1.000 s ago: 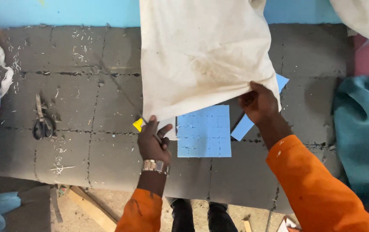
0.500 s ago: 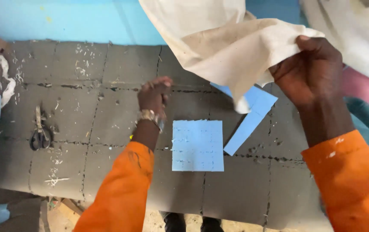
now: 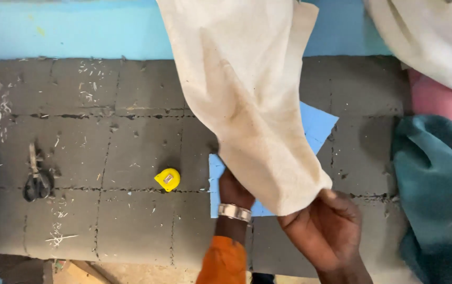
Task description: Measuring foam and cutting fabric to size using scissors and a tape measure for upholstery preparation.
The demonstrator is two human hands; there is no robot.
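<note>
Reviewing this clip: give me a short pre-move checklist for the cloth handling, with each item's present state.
1. Right hand grips the lower edge of the cream fabric sheet: ok.
2. Left hand visible and placed: cannot tell; the fabric hides most of it, only the wrist with a metal watch shows.
3. Light blue square pieces uncovered: not ok, the fabric drapes over them.
4. Small yellow tape measure apart from the fabric: ok, it lies on the grey mat.
5. Black-handled scissors away from both hands: ok, at the mat's left.
</note>
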